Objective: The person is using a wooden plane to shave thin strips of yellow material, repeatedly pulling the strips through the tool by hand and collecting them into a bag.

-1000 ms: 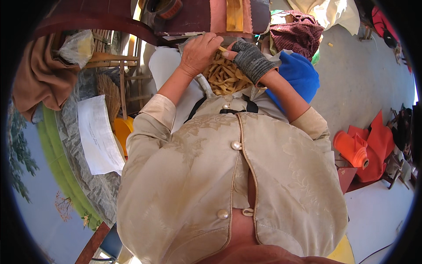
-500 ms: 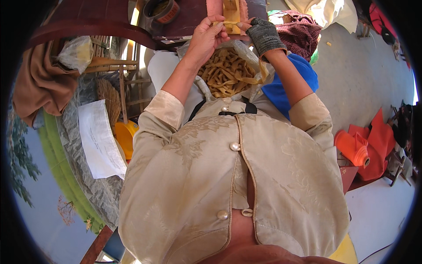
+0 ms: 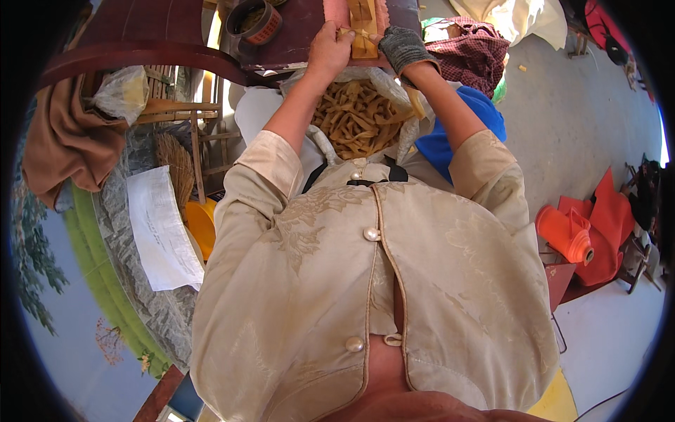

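Observation:
My left hand is bare and closed on one end of a thin yellowish strip, its back turned up. My right hand, in a grey fingerless glove, pinches the other end. Between them the strip lies across or just over a narrow wooden board, which rests on a pink cloth on the dark red table. Whether the strip touches the board I cannot tell. Just below my hands an open clear plastic bag holds a heap of tan, dried-looking strips. A pale strip hangs below my right wrist.
A dark round bowl stands left on the table. Right of it are a dark red checked cloth bag and blue cloth. Wooden chair rails and a white cloth are left; an orange plastic container is right.
My left hand has turned from palm side showing to back up and moved slightly left. The strip has come down over the wooden board, and my right hand has shifted a little left.

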Demonstrator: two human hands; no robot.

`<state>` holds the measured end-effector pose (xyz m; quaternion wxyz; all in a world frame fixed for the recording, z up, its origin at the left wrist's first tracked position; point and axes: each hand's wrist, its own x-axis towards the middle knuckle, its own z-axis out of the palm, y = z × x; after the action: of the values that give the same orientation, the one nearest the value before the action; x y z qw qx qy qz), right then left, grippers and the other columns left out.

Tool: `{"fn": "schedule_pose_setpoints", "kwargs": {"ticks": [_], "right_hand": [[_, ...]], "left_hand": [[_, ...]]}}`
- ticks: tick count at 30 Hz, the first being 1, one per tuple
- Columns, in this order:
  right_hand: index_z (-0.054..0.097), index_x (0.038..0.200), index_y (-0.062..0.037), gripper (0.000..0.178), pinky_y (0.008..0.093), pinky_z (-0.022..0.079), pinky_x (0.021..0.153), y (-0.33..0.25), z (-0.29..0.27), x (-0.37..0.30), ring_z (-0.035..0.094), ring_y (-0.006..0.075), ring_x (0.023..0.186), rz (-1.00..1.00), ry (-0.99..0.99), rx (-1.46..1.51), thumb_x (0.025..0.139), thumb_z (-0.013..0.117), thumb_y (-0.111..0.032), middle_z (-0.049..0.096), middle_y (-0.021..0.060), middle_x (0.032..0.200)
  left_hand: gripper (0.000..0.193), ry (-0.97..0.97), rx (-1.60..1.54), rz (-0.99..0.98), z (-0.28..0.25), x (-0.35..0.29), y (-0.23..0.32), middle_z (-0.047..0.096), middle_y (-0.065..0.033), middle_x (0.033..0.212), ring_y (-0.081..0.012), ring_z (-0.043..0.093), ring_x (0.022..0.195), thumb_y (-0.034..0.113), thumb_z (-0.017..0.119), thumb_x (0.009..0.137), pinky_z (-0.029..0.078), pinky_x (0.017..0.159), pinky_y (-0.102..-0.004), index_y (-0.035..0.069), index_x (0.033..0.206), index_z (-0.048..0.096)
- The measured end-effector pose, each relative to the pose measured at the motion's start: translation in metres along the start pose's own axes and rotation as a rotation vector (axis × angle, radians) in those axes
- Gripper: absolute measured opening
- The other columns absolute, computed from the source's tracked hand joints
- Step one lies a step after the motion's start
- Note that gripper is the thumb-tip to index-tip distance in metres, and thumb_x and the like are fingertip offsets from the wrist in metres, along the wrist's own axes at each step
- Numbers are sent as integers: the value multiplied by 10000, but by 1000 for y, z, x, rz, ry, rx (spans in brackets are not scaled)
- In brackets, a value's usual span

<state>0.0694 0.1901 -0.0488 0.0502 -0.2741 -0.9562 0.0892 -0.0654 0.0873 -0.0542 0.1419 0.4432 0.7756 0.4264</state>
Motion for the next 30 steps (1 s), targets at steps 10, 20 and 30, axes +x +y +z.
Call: {"fn": "schedule_pose_setpoints", "kwargs": {"ticks": [10, 20, 30], "right_hand": [[599, 974, -97, 250, 396, 456, 713, -49, -35, -57, 585, 312, 829, -26, 383, 545, 842, 535, -299, 600, 148, 880], [593, 946, -71, 212, 335, 461, 622, -74, -15, -83, 593, 250, 665, -137, 357, 893, 864, 546, -260, 588, 100, 731], [583, 915, -22, 236, 316, 457, 580, -38, 21, -55, 567, 200, 662, -55, 361, 925, 850, 528, -242, 580, 102, 766]], "left_hand": [[380, -499, -382, -323, -30, -66, 20, 585, -61, 1025, -189, 570, 897, 388, 515, 867, 456, 777, -335, 46, 1031, 540], [236, -502, -1428, -789, -17, -87, 20, 582, 4, 965, -126, 567, 885, 180, 500, 886, 467, 789, -300, 84, 1100, 530], [180, 25, 194, 421, -36, -75, 37, 598, -74, 839, -243, 562, 760, 74, 472, 839, 459, 672, -324, 97, 952, 610]]}}
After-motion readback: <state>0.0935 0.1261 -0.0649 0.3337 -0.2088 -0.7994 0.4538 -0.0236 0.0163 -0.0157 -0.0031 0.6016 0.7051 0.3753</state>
